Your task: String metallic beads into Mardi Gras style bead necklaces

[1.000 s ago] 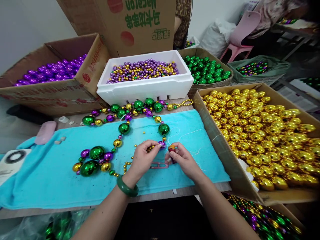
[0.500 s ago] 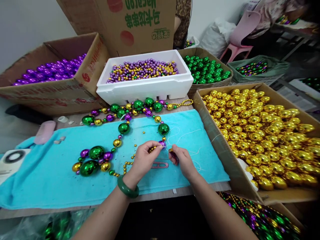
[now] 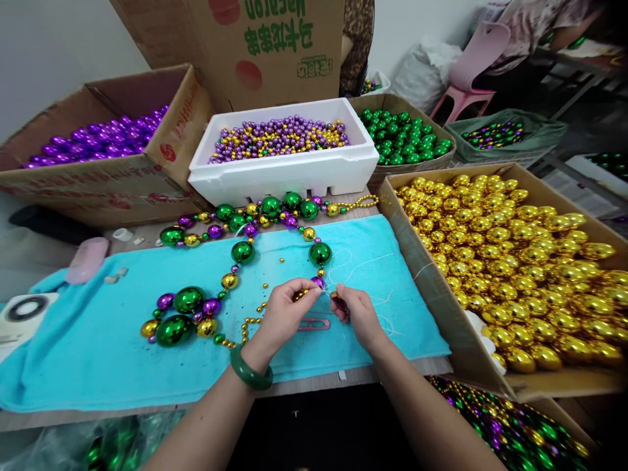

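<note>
Just now the right hand [image 3: 360, 317] has changed its hold: a small lighter-like object [image 3: 339, 302] that stood up from its fingers a second ago is tucked down among them, still gripped, with the thumb raised near the thread. Meanwhile the left hand [image 3: 284, 313] has hardly moved, thumb and forefinger pinched on white thread [image 3: 367, 261] beside a purple bead [image 3: 318, 282]. I'd judge the tuck leaves the right thumb freer for thread work; whether it touches the thread, I can't tell. The bead garland [image 3: 243, 252] itself lies where it did, looping from the far edge of the turquoise towel [image 3: 417, 320] down to the hands, right of the towel's middle, with a cluster toward the left end. Between the hands, toward the near edge, a pink plastic loop [image 3: 314, 324] has come into plainer view.
</note>
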Demonstrator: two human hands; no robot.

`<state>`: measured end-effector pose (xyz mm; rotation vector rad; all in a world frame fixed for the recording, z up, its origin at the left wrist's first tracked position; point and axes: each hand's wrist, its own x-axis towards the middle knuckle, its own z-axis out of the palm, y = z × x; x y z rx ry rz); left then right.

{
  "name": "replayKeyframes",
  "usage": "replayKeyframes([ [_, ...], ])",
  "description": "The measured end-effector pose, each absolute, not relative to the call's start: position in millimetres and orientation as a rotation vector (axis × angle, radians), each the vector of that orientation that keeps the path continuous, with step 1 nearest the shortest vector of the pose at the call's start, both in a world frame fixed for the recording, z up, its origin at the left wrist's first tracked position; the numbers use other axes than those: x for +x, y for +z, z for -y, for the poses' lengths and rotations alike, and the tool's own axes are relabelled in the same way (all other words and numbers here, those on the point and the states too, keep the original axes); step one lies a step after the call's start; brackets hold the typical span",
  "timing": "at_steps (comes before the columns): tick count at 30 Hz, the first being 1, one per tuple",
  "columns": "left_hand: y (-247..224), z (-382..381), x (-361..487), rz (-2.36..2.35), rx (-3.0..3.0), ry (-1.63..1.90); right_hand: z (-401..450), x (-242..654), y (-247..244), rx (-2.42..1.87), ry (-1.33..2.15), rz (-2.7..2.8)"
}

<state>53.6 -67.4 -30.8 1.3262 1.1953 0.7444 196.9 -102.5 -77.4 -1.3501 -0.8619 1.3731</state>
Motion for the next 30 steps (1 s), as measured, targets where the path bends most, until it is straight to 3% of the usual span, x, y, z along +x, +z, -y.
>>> replayKeyframes([
  [30,-30,65,51,-1.124,1.228,0.591,99,212,-80,-1.337,1.334,1.130],
])
